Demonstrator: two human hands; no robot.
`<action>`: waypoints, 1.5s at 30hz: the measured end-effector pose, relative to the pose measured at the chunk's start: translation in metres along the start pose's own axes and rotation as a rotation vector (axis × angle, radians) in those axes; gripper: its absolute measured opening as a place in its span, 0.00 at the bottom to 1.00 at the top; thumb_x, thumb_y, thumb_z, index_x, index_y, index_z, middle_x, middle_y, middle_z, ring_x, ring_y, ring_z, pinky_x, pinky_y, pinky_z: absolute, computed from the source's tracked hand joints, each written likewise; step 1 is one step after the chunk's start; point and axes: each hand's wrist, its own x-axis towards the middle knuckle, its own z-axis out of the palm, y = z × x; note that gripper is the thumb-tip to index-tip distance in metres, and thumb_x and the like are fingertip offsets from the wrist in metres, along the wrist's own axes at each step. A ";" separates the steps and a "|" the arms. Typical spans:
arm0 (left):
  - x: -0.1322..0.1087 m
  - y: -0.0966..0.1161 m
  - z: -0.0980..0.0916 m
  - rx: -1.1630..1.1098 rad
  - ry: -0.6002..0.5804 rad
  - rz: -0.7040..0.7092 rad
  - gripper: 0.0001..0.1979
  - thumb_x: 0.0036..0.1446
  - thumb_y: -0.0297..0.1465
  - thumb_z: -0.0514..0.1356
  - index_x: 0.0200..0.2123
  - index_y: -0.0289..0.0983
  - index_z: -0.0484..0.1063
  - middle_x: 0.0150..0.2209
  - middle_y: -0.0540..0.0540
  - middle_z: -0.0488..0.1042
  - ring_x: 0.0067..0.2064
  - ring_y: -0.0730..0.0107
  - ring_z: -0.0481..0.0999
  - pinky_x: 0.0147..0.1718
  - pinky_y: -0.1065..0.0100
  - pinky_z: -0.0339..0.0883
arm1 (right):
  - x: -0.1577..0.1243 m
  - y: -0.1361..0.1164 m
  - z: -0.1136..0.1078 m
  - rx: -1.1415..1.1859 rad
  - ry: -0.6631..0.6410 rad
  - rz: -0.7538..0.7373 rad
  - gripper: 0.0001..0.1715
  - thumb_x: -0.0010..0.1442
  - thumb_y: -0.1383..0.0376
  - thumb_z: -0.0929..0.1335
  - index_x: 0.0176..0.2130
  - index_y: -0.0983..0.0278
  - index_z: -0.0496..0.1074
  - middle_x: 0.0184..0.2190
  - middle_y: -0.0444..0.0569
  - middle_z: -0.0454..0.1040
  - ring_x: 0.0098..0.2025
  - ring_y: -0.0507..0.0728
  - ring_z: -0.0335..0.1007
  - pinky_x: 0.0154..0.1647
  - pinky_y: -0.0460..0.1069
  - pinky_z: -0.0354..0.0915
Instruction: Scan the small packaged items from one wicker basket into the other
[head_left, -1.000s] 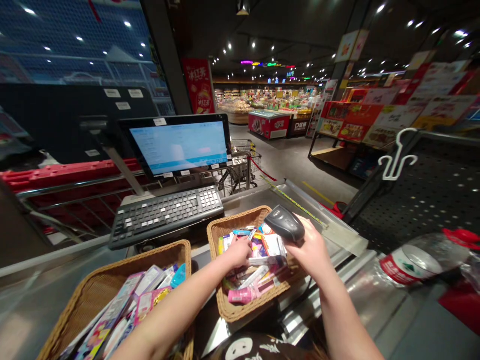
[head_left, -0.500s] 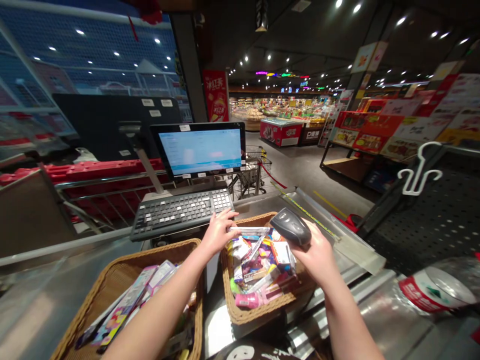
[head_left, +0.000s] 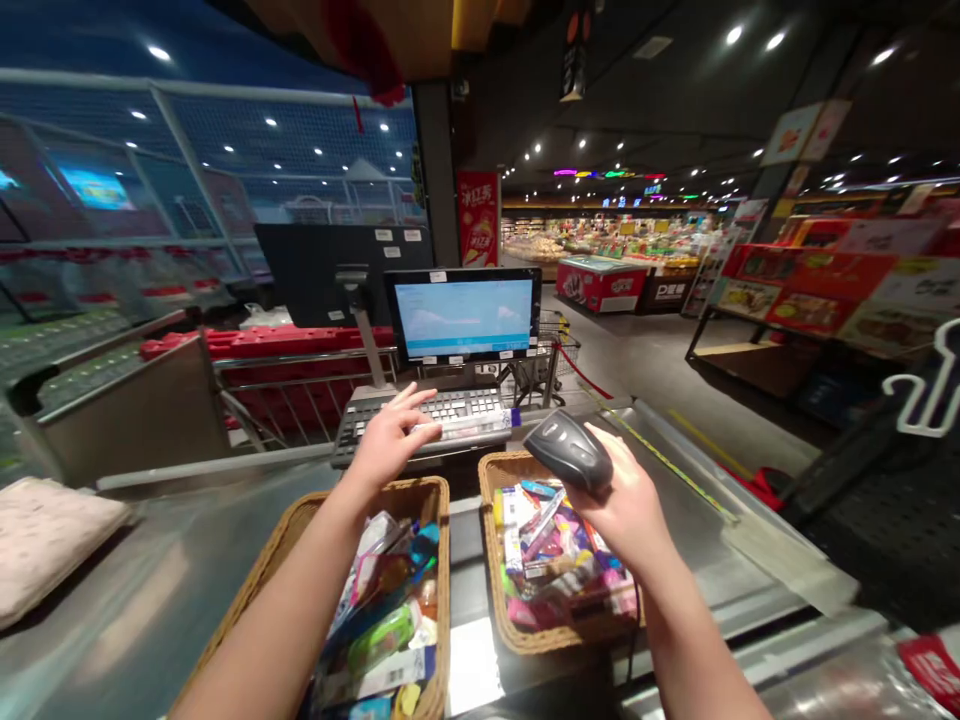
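In the head view my left hand (head_left: 391,438) is over the keyboard (head_left: 358,420), thumb and fingers closed on one end of a slim, clear packet (head_left: 469,425) with a purple tip. What is inside the packet I cannot make out. My right hand (head_left: 626,500) grips a black barcode scanner (head_left: 568,450), which points forward and left above the right wicker basket (head_left: 517,638). That basket holds a heap of small colourful packets (head_left: 551,540). Below my left forearm, the left wicker basket (head_left: 442,600) holds more packaged goods (head_left: 382,640), partly hidden by the arm.
A lit monitor (head_left: 465,315) stands behind the keyboard, with a second dark screen (head_left: 315,275) facing away. A pale folded item (head_left: 52,545) lies on the metal counter (head_left: 180,540) at left. A white hook (head_left: 930,390) and a clear bottle (head_left: 862,680) are at right.
My left hand has moved left from the right basket's far corner to the keyboard, bringing the slim packet along. The scanner stays in my right hand. The view has turned left.
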 end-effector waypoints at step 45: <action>-0.075 -0.065 -0.089 -0.025 0.084 -0.160 0.22 0.50 0.52 0.59 0.24 0.40 0.77 0.56 0.42 0.73 0.66 0.47 0.58 0.64 0.48 0.52 | -0.013 -0.103 0.049 0.107 -0.292 -0.111 0.22 0.48 0.70 0.67 0.45 0.60 0.73 0.49 0.53 0.75 0.59 0.66 0.64 0.61 0.65 0.59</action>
